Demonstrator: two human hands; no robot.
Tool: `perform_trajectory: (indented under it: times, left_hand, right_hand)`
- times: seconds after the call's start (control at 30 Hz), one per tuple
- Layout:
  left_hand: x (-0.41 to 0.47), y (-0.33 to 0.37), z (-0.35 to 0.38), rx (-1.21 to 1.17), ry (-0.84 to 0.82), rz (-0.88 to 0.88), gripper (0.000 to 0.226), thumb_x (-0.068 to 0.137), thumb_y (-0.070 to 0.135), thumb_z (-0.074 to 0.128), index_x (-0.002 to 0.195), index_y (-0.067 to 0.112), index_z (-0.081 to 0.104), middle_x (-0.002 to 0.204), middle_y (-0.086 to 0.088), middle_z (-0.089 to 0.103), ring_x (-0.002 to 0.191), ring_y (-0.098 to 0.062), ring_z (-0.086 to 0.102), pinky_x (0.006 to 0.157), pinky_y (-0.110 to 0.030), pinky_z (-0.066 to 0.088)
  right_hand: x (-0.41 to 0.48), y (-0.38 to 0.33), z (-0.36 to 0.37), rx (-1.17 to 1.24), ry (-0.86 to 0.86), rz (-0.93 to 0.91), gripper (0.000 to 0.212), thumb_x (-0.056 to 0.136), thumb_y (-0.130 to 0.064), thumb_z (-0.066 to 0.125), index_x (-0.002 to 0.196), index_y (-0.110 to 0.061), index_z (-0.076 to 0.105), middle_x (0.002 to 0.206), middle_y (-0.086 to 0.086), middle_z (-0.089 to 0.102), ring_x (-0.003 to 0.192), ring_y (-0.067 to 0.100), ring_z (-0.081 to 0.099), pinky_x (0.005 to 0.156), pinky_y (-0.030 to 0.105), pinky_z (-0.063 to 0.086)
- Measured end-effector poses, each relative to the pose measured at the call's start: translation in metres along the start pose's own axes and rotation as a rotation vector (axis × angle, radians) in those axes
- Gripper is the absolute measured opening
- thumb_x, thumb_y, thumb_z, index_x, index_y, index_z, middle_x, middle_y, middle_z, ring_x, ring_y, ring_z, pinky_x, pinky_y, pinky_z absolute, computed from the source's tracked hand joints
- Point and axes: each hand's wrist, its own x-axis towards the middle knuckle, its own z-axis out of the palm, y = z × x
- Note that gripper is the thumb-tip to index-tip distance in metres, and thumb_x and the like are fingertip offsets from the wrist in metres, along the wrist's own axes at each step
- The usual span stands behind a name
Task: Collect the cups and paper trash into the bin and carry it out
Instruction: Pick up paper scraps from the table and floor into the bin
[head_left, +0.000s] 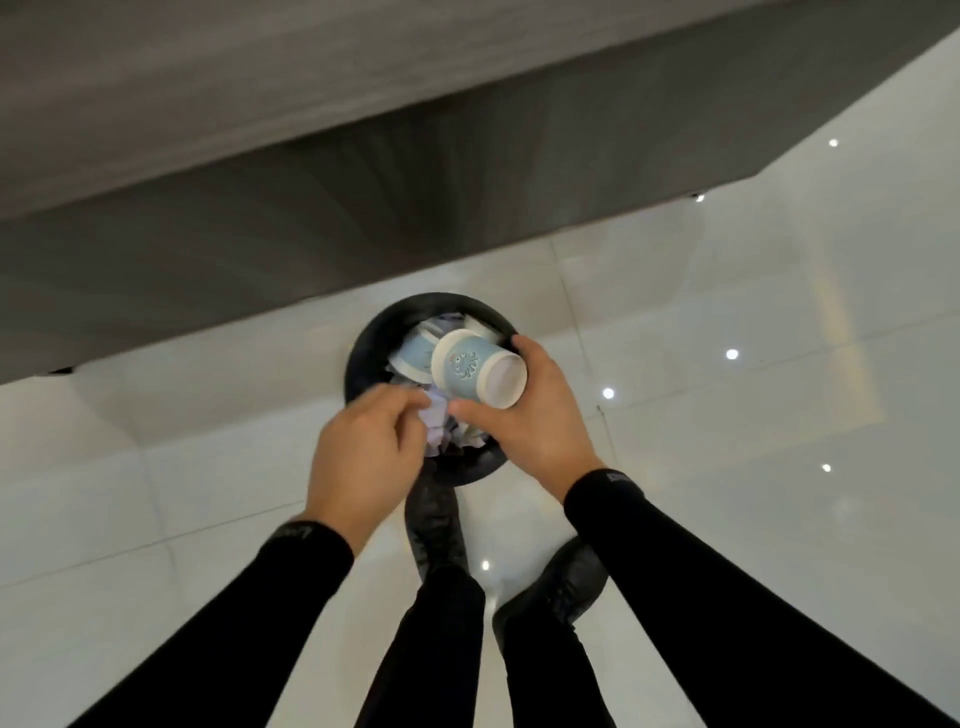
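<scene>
A round black plastic bin (363, 364) is seen from above on a glossy white tiled floor (727, 467), just below the edge of a long grey table (260, 156). The bin is filled with crumpled white paper trash (441, 415) and a pale blue paper cup (418, 351) lying on its side. A second pale blue paper cup with a white rim and a printed cartoon pattern (475, 369) is held tilted over the bin by the right hand (540, 421), whose thumb and fingers are wrapped around its body, the open white mouth turned towards the right. The printed figures on the cup cannot be read as words. The left hand (363, 457) is held above the near rim, its fingertips pinched together on a piece of the crumpled paper. Black long sleeves (727, 597) cover both forearms; small pale lettering is printed at each cuff but is too blurred to be read. Black trousers (441, 649) and black shoes (566, 587) are visible below the hands, one shoe touching the bin's near side
</scene>
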Motion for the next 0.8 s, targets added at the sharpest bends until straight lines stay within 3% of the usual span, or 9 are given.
perform_trajectory:
  times: [0.07, 0.13, 0.2, 0.27, 0.33, 0.4, 0.53, 0.7, 0.8]
  left_hand:
    - [0.013, -0.017, -0.014, 0.025, 0.031, -0.059, 0.019, 0.083, 0.010, 0.052, 0.092, 0.015, 0.068, 0.095, -0.003, 0.069, 0.081, -0.023, 0.062, 0.070, -0.019, 0.036]
    - [0.020, -0.032, -0.018, 0.038, 0.020, -0.084, 0.020, 0.084, 0.011, 0.051, 0.094, 0.017, 0.067, 0.098, -0.002, 0.068, 0.079, -0.021, 0.060, 0.072, -0.021, 0.037]
    - [0.022, -0.045, -0.015, 0.014, 0.001, -0.120, 0.021, 0.084, 0.013, 0.050, 0.095, 0.018, 0.067, 0.100, -0.002, 0.068, 0.075, -0.017, 0.054, 0.073, -0.022, 0.037]
    - [0.017, -0.058, -0.010, -0.021, -0.010, -0.181, 0.021, 0.084, 0.014, 0.050, 0.096, 0.019, 0.067, 0.100, -0.002, 0.068, 0.076, -0.016, 0.054, 0.074, -0.023, 0.038]
    - [0.007, -0.069, -0.003, -0.048, -0.031, -0.234, 0.020, 0.084, 0.015, 0.051, 0.096, 0.020, 0.067, 0.100, -0.002, 0.069, 0.081, -0.020, 0.059, 0.076, -0.025, 0.041]
    - [-0.007, -0.077, 0.005, -0.060, -0.071, -0.248, 0.020, 0.085, 0.015, 0.051, 0.097, 0.020, 0.067, 0.100, -0.001, 0.070, 0.081, -0.019, 0.060, 0.077, -0.024, 0.042]
    - [-0.023, -0.084, 0.012, -0.073, -0.113, -0.260, 0.021, 0.086, 0.015, 0.050, 0.099, 0.019, 0.067, 0.102, 0.001, 0.069, 0.075, -0.013, 0.055, 0.076, -0.025, 0.044]
    - [-0.018, -0.070, 0.005, -0.071, -0.093, -0.229, 0.021, 0.086, 0.015, 0.051, 0.098, 0.018, 0.067, 0.100, 0.000, 0.069, 0.073, -0.013, 0.055, 0.075, -0.024, 0.042]
    - [-0.010, -0.051, -0.007, -0.066, -0.071, -0.188, 0.021, 0.086, 0.016, 0.050, 0.098, 0.020, 0.066, 0.097, -0.001, 0.069, 0.075, -0.015, 0.055, 0.075, -0.025, 0.043]
  right_hand:
    - [0.001, 0.003, 0.010, 0.042, 0.019, 0.069, 0.078, 0.062, -0.035, 0.082, 0.128, -0.014, 0.046, 0.127, 0.013, 0.054, 0.112, 0.026, 0.058, 0.098, 0.042, 0.049]
    - [0.002, 0.017, 0.015, -0.059, 0.187, 0.194, 0.081, 0.071, -0.038, 0.076, 0.136, -0.006, 0.039, 0.134, 0.018, 0.047, 0.118, 0.030, 0.052, 0.102, 0.039, 0.044]
    - [0.004, 0.034, 0.016, -0.100, 0.226, 0.412, 0.087, 0.076, -0.040, 0.072, 0.140, 0.001, 0.031, 0.134, 0.020, 0.044, 0.120, 0.033, 0.049, 0.099, 0.039, 0.043]
    - [0.007, 0.049, 0.018, 0.012, 0.083, 0.620, 0.069, 0.079, -0.039, 0.070, 0.126, 0.004, 0.045, 0.112, 0.018, 0.056, 0.095, 0.029, 0.060, 0.081, 0.040, 0.052]
    - [0.009, 0.059, 0.024, 0.099, -0.058, 0.730, 0.041, 0.084, -0.038, 0.064, 0.100, -0.001, 0.059, 0.090, 0.013, 0.061, 0.068, 0.021, 0.060, 0.061, 0.032, 0.053]
    - [0.012, 0.069, 0.033, 0.141, -0.074, 0.739, 0.033, 0.090, -0.033, 0.057, 0.094, -0.001, 0.059, 0.082, 0.014, 0.064, 0.061, 0.020, 0.060, 0.056, 0.028, 0.052]
    - [0.018, 0.073, 0.048, 0.207, -0.059, 0.734, 0.027, 0.097, -0.014, 0.040, 0.111, 0.004, 0.055, 0.076, 0.014, 0.061, 0.057, 0.020, 0.058, 0.053, 0.027, 0.051]
    - [0.015, 0.058, 0.041, 0.172, -0.047, 0.647, 0.033, 0.093, 0.004, 0.031, 0.118, 0.018, 0.047, 0.063, 0.013, 0.055, 0.024, 0.008, 0.054, 0.031, 0.016, 0.045]
    - [-0.006, 0.047, 0.022, 0.169, -0.056, 0.610, 0.032, 0.094, 0.002, 0.030, 0.117, 0.015, 0.048, 0.073, 0.018, 0.060, 0.035, 0.013, 0.059, 0.035, 0.018, 0.048]
